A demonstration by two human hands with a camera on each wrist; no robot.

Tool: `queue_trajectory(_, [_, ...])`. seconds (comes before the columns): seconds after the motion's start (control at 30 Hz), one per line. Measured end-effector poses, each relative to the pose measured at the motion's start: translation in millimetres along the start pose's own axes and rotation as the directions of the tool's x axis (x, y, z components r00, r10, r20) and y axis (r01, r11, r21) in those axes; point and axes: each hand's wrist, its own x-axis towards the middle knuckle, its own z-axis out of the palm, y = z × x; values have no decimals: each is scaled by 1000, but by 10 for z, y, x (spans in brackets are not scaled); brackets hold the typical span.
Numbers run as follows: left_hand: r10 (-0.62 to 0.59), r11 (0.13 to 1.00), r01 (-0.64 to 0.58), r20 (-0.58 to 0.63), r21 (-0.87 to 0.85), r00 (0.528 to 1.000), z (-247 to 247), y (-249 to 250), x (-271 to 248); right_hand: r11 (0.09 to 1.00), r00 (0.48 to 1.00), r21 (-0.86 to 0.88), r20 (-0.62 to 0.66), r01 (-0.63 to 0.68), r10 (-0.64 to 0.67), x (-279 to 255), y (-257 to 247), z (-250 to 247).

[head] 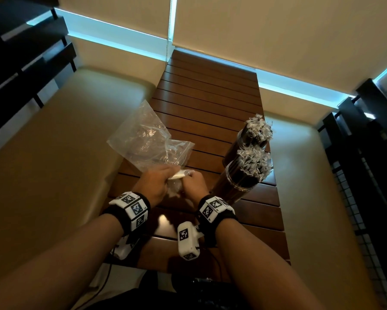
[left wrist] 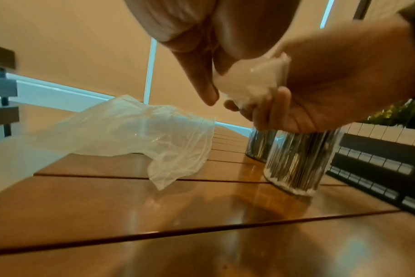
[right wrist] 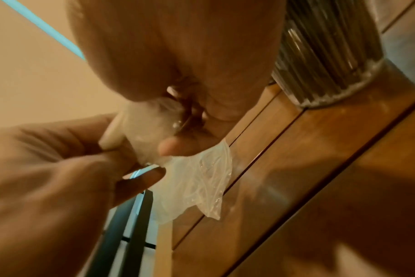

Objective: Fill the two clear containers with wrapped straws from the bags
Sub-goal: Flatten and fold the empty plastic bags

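Observation:
Both hands meet over the near part of the slatted wooden table. My left hand and right hand each grip a crumpled clear plastic bag, wadded between them; a loose flap of it hangs below the fingers. Right of the hands stand two clear containers, the near one and the far one, both packed with dark wrapped straws whose wrapper ends bristle from the top. The near container stands just behind my right hand.
A second, flattened clear bag lies on the table beyond my hands, reaching its left edge, and looks empty. Beige padded benches flank the table. Dark slatted railings stand at both sides.

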Motion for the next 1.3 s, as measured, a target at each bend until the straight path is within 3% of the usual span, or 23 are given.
queue_trajectory(0.07, [-3, 997, 0, 32, 80, 999, 5, -26, -8, 957, 994, 271, 30, -105, 101, -41, -76, -15])
queue_trajectory(0.13, [-6, 992, 0, 49, 124, 999, 2, -27, -24, 888, 982, 420, 83, -188, 168, -30, -97, -31])
queue_trajectory(0.3, [-36, 979, -27, 297, 204, 954, 117, 144, 25, 899, 969, 361, 90, -247, 231, -44, -181, 48])
queue_trajectory(0.47, [-25, 998, 13, 221, 55, 975, 192, 116, 118, 923, 952, 259, -29, -287, 304, 30, -142, -45])
queue_trajectory(0.57, [-121, 993, 117, 160, 34, 980, 178, 54, 191, 978, 968, 84, -150, -191, 202, 44, -78, -58])
queue_trajectory(0.67, [-186, 957, 120, 238, 266, 953, 172, -88, 250, 983, 966, -127, -240, -131, 98, -7, -66, -201])
queue_trajectory(0.77, [-282, 866, 86, 340, 492, 897, 215, -234, 283, 953, 965, -282, -260, -107, 32, -28, -64, -319])
queue_trajectory(0.87, [-396, 817, 85, 448, 570, 802, 311, -348, 277, 907, 974, -421, -209, -11, -85, -31, -96, -299])
queue_trajectory(0.97, [-386, 890, 135, 564, 435, 730, 388, -267, 193, 874, 955, -462, -159, 151, -249, -107, -212, -255])
queue_trajectory(1.03, [-300, 952, 175, 639, 253, 708, 403, -115, 96, 769, 950, -601, -51, 218, -309, -149, -265, -242])
queue_trajectory(1.07, [-253, 966, 220, 659, 134, 709, 377, -43, 64, 719, 960, -662, 2, 211, -280, -137, -231, -229])
queue_trajectory(1.1, [-217, 965, 258, 652, 34, 726, 326, -2, 54, 696, 974, -694, 36, 184, -222, -146, -209, -227])
queue_trajectory(1.17, [-257, 950, 312, 547, -8, 797, 225, -86, 125, 663, 993, -739, 92, 121, -79, -152, -78, -215])
queue_trajectory(1.23, [-386, 920, 384, 338, 75, 859, 79, -266, 215, 549, 987, -829, 154, 109, 36, -194, 94, -191])
queue_trajectory(1.3, [-466, 877, 445, 94, 183, 880, -97, -445, 285, 429, 977, -893, 192, 132, 98, -252, 224, -160])
